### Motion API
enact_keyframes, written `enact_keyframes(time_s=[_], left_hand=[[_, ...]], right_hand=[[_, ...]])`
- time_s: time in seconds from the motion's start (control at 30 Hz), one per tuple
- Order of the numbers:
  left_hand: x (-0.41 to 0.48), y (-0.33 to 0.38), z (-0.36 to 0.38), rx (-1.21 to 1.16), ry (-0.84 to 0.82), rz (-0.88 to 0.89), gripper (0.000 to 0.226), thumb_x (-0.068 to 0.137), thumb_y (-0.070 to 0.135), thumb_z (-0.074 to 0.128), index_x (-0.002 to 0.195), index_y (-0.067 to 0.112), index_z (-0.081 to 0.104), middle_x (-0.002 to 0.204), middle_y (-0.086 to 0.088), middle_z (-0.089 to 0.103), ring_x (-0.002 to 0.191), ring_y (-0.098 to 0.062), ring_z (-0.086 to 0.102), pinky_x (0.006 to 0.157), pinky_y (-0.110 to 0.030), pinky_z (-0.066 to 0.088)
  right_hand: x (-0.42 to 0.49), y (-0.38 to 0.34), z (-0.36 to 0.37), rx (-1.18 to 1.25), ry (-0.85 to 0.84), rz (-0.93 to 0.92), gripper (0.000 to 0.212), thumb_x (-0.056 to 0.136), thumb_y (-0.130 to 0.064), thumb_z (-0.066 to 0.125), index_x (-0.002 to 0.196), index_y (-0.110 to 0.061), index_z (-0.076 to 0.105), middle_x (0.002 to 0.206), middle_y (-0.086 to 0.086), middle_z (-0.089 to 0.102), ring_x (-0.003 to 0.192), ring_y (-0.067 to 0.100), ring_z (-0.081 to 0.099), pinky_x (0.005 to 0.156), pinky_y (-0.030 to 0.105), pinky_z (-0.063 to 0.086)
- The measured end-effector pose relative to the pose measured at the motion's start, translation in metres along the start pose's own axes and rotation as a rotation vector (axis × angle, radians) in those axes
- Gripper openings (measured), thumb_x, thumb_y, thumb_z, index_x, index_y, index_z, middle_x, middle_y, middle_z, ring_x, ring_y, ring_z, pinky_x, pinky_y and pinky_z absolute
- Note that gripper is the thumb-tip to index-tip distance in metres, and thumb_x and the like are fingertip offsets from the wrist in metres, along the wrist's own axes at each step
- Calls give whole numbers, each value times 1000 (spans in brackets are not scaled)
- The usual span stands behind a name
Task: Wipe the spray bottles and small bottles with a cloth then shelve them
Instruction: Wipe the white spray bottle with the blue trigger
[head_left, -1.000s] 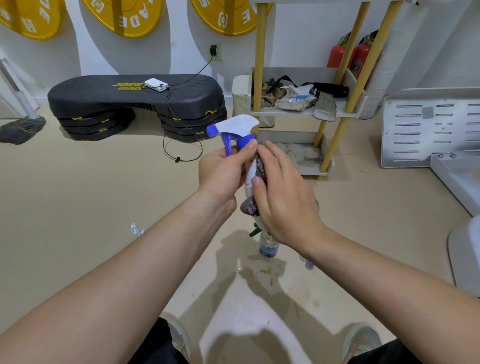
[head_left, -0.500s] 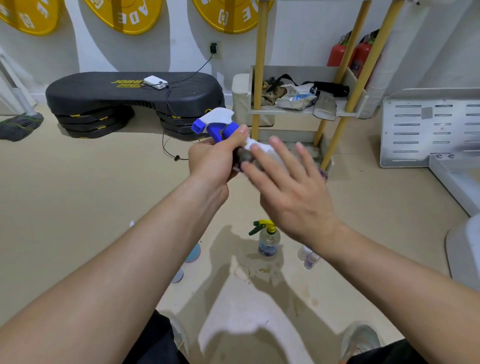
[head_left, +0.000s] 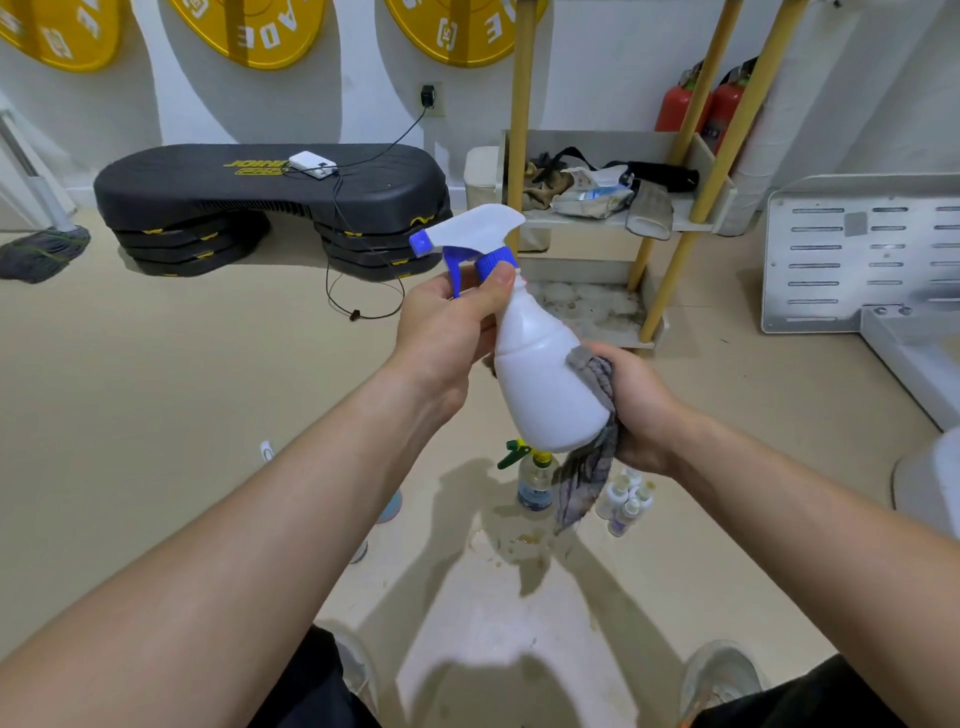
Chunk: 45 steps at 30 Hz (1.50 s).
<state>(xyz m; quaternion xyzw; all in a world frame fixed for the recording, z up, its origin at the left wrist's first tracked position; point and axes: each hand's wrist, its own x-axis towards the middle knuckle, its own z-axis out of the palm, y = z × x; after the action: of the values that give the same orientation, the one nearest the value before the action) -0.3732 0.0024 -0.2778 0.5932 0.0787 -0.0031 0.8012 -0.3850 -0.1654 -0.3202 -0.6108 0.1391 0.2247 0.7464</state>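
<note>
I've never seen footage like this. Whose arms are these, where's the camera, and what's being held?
No machine here: these are a person's bare arms, filmed by a wide-angle camera worn on their head, looking forward and down. The left hand grips the neck of a white spray bottle with a blue trigger. The right hand holds a grey cloth against its lower side. On the floor below stand a clear spray bottle with a green trigger and several small bottles. Behind is a shelf with yellow posts.
</note>
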Motion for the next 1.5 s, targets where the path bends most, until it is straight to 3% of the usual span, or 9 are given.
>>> enact_keyframes(time_s=[0.1,0.27,0.4,0.63,0.9,1.07,1.2,1.3,1.5], left_hand=[[1,3,-2,-28,-64,19,14,98,16,63,107,6,67,94,-5,75,84,-18,71,81,-31,58],[5,4,-6,13,-77,27,30,98,31,61,113,5,69,100,-2,76,86,-19,67,76,-33,48],[3,-7,0,46,211,41,37,99,47,56,97,11,67,87,-1,71,74,-17,64,63,-28,51],[-20,-30,21,-26,266,-53,40,103,49,45,117,16,62,111,-9,74,101,-27,72,77,-39,58],[-18,-27,22,-92,112,-105,58,83,58,59,122,16,67,113,-7,75,99,-23,74,83,-38,57],[-34,-22,35,-71,-30,-155,31,85,47,61,99,22,73,97,-5,76,102,-32,71,90,-44,54],[-40,-10,39,-168,-171,-97,17,99,46,44,90,33,50,100,8,50,117,-13,49,114,-33,33],[-19,-10,19,-255,-51,-163,46,86,51,53,108,13,68,100,-11,68,93,-30,66,80,-36,53],[-22,-21,22,-297,-180,-172,43,100,45,44,121,14,66,109,-9,72,99,-21,70,87,-32,57]], right_hand=[[0,5,-4,169,-214,114,66,89,-54,54,135,-7,60,141,29,53,109,48,57,83,56,54],[-5,3,-2,198,-423,24,111,42,-66,91,129,-4,63,130,24,64,107,38,66,99,63,48],[-13,2,19,58,-149,-272,73,52,-33,95,112,-6,64,97,14,74,80,26,72,69,35,62],[-15,9,47,-383,361,-690,55,85,-50,71,131,-30,49,125,-9,60,114,8,58,98,33,49],[-21,4,58,-653,314,-927,49,103,-34,37,147,-15,45,148,0,48,136,10,43,112,27,35],[3,-21,37,-242,181,-568,29,103,-31,46,108,-32,75,116,-8,73,110,19,68,98,36,53],[71,45,-6,-447,250,-667,46,97,-73,16,130,-66,48,139,-48,36,138,27,48,121,43,23],[-14,7,39,-520,188,-780,36,101,-44,34,130,-50,53,139,-19,54,128,6,52,108,27,41],[-27,-10,51,-607,237,-955,49,99,-27,42,147,-18,47,146,-5,51,134,6,45,111,22,34]])
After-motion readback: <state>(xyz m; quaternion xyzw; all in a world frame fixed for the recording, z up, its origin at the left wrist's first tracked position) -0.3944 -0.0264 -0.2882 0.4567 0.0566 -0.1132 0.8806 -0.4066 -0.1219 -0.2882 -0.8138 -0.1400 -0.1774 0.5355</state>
